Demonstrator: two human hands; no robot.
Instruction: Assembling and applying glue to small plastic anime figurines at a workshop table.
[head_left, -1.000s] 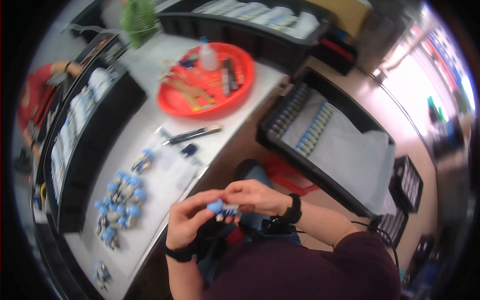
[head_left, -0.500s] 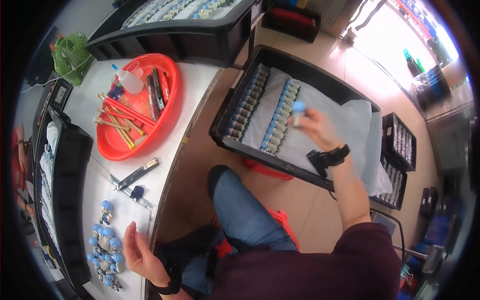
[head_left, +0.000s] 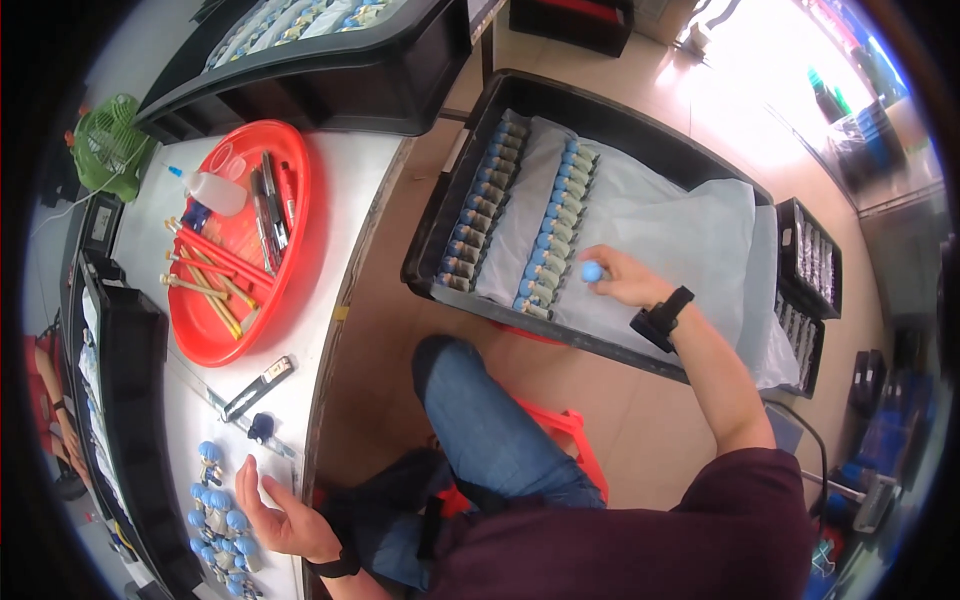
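Observation:
My right hand [head_left: 634,282] is closed in a pinch around a small blue-haired figurine [head_left: 592,271]. It is over the white sheet [head_left: 675,215] in a large black tray [head_left: 640,122], just right of a row of similar figurines [head_left: 548,240]. Mostly the round blue head shows; my fingers hide much of the body. Another row of figurines [head_left: 475,215] lies along the tray's left side. My left hand [head_left: 285,520] rests open at the table's edge, holding nothing. Beside it are a cluster of blue-haired figurines [head_left: 217,512] and one figurine [head_left: 209,463] set slightly apart.
On the white table [head_left: 350,190] sits a red basin [head_left: 310,205] with brushes, pens and a squeeze bottle [head_left: 218,194]. A cutter knife [head_left: 258,388] and small dark cap [head_left: 261,428] lie nearer. Black crates [head_left: 300,110] stand behind and left; stacked trays [head_left: 808,255] sit right.
My right hand has brought the figurine slightly lower in view, toward the near part of the row. My left hand stays open beside the cluster. The whole view has shifted a little.

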